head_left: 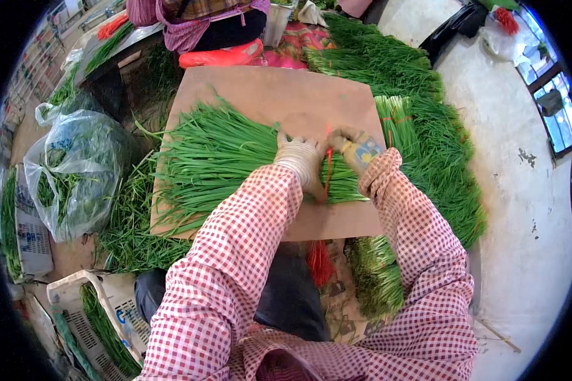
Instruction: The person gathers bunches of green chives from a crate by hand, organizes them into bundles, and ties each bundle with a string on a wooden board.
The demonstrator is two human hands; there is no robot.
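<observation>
On the board, we held the leafy bundle, likely light, floppy, bruisable, best gripped by its firmer stems, left hand fingers slightly spread over it, right hand fingers apparently pinching the red tie.

"Sleeves?"
"Both the left sleeve and right sleeve long, red-and-white checked. Right cuff gathered, bulky."
"Hands?"
"Left hand: pale, ribbed wrap at back and wrist. Right hand: yellowish patch, blue-and-white marking, detail blurred."
"Legs?"
"Dark trousers, plain."
</observation>
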